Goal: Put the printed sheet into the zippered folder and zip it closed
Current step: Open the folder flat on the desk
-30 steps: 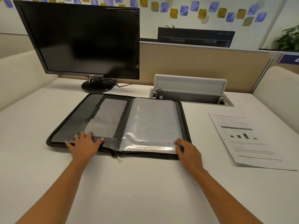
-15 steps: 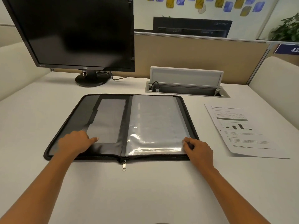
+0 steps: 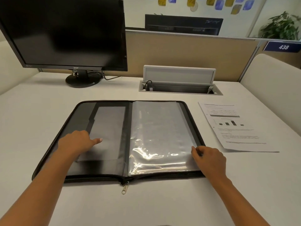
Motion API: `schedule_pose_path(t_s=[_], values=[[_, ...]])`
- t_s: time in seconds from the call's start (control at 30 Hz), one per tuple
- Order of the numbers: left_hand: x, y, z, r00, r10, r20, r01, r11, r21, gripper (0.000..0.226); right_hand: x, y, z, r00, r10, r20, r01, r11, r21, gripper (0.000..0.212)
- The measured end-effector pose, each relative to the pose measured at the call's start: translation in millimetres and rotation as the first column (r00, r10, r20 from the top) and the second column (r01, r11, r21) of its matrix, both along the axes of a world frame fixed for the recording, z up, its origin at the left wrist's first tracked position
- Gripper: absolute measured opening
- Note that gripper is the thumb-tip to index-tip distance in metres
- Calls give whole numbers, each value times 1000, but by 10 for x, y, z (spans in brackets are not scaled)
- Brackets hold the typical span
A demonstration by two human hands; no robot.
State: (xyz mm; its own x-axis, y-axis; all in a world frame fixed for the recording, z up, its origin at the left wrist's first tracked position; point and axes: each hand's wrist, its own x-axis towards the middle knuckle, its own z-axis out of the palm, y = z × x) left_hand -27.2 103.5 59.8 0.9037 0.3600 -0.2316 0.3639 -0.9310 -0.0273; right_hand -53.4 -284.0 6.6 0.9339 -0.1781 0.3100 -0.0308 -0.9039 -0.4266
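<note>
The black zippered folder (image 3: 112,168) lies open flat on the white desk in front of me. Its left half carries a grey pocket (image 3: 107,128), and its right half holds clear plastic sleeves (image 3: 159,128). My left hand (image 3: 76,142) rests on the left half, with one fingertip touching the grey pocket. My right hand (image 3: 210,159) pinches the right edge of the top clear sleeve near its lower corner. The zipper pull (image 3: 125,188) hangs at the near end of the spine. To the right of the folder the printed sheet (image 3: 234,128) lies flat on the desk, untouched.
A black monitor (image 3: 65,30) stands at the back left on a round base (image 3: 83,79). An open cable box (image 3: 179,87) with a raised lid sits behind the folder. A beige partition (image 3: 187,54) closes off the back of the desk (image 3: 146,206).
My view has tilted down and moved closer. My left hand slid farther in across the left half. My right hand moved up along the sleeve's right edge and took hold of it.
</note>
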Motion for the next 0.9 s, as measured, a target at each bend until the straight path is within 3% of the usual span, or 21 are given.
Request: schedule_pose_path(t_s=[0.2,0.4,0.53,0.77,0.9], values=[[96,-385,-139,987,-127,95,143,974,-178,65,155,123,36,1000,8,-2,-8,1000,-13,29],[186,-780,-376,916,-322,240,371,907,-200,73,352,103,28,998,62,8,-62,998,17,15],[219,-973,-532,864,-400,307,473,854,-218,69,471,-28,5,999,50,3,-50,999,-4,17],[326,-1133,-689,861,-395,321,468,861,-198,65,604,-305,0,996,-60,-72,48,987,-153,36],[324,-1133,-742,854,-379,358,465,864,-194,63,598,-443,-18,970,-141,-198,104,977,-185,43]])
